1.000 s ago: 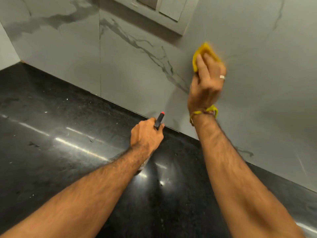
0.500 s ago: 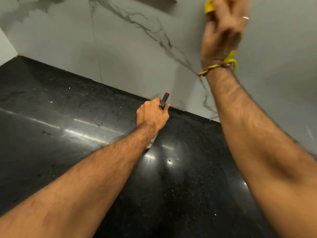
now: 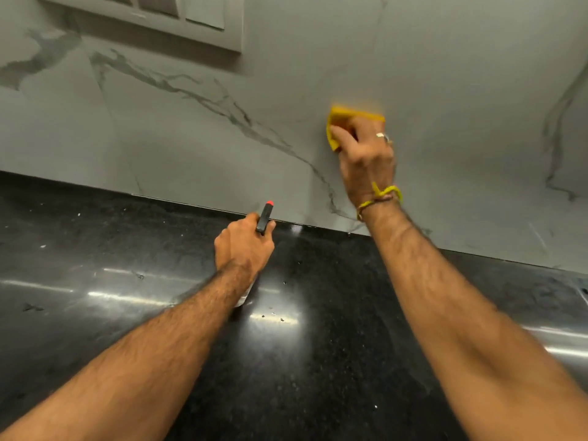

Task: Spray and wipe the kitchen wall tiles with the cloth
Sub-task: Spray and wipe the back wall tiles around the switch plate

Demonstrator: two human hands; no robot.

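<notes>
Now right hand [image 3: 366,157] clamps cloth [image 3: 342,117] flat on tiles [image 3: 286,100]; left hand [image 3: 243,249] grips sprayer [image 3: 264,214], nozzle toward wall.

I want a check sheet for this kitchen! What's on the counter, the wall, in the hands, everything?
Surface: black counter, shiny, with pale specks.
Job's things: yellow cloth against the grey marbled wall tiles; spray bottle, black head, red tip pointing at the wall.
Clutter: nothing seen but the specks.
Hands: right hand presses the cloth to the tile, ring and wrist thread on; left hand grips the bottle low over the counter.
Cables: nothing seen.
Surroundings: switch plate on the wall, top left.
</notes>
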